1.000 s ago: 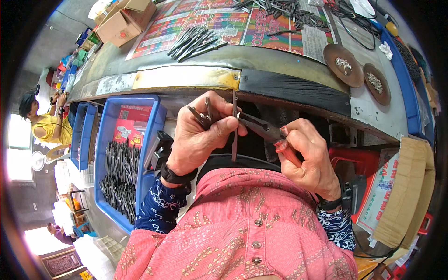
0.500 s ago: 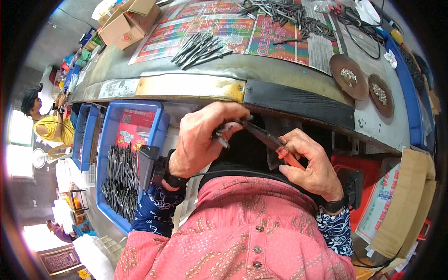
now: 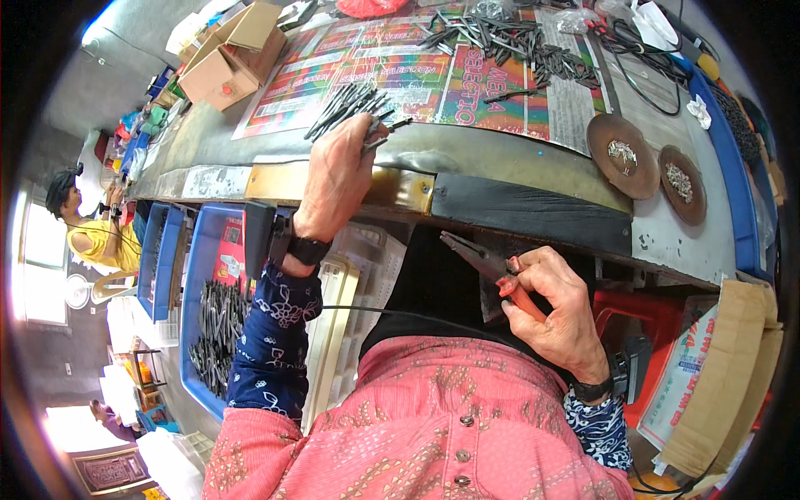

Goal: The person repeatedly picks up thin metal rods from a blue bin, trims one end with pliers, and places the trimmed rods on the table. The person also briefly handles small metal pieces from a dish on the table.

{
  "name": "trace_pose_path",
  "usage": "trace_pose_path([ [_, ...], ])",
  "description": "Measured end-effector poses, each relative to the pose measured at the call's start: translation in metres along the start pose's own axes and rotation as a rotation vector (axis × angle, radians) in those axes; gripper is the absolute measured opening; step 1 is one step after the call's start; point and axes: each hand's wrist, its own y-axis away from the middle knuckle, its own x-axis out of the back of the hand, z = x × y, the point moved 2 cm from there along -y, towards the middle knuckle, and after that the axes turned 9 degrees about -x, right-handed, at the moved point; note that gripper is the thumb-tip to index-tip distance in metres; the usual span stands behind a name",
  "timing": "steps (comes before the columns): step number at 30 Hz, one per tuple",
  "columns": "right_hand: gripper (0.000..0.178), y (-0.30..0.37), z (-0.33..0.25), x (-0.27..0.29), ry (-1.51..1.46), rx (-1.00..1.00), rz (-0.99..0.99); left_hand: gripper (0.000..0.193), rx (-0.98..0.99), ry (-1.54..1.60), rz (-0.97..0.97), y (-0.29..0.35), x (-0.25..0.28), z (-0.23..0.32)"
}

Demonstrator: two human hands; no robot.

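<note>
Left hand, extended far over the bench edge, fingers closed on 1 metal piece beside the pile of dark metal pieces; right hand stays near, clamped on the red-handled pliers

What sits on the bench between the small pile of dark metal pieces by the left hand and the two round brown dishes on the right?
In the head view, between the small pile and the brown dishes lie the colourful printed sheet and, farther back, a larger heap of dark metal pieces.

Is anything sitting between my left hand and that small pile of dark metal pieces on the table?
Nothing visible does. The left hand already reaches over the table edge and its fingertips touch the near end of the pile of dark metal pieces.
</note>
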Motion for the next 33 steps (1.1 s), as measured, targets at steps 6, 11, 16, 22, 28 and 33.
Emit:
trace_pose_path([
  [6, 0.021, -0.002, 0.003, 0.001, 0.016, -0.030, -0.005, 0.019, 0.059, -0.164, -0.036, -0.011, -0.017, -0.017],
  [11, 0.022, -0.003, 0.007, -0.001, 0.033, -0.018, -0.004, 0.014, -0.013, -0.315, -0.092, -0.015, -0.023, -0.016],
  [16, 0.023, -0.004, 0.006, -0.001, 0.043, 0.011, -0.001, 0.013, -0.001, -0.275, -0.064, -0.015, -0.025, -0.014],
  [22, 0.019, -0.003, -0.004, 0.001, 0.082, 0.071, 0.084, 0.010, 0.083, -0.015, 0.118, -0.011, -0.009, 0.012],
  [28, 0.019, -0.003, -0.017, 0.001, 0.293, 0.214, 0.250, 0.012, 0.451, 0.711, 0.064, 0.018, 0.012, 0.066],
  [33, 0.025, 0.003, -0.029, 0.003, 0.497, 0.273, 0.303, 0.012, 0.646, 1.296, 0.062, 0.045, 0.016, 0.091],
])
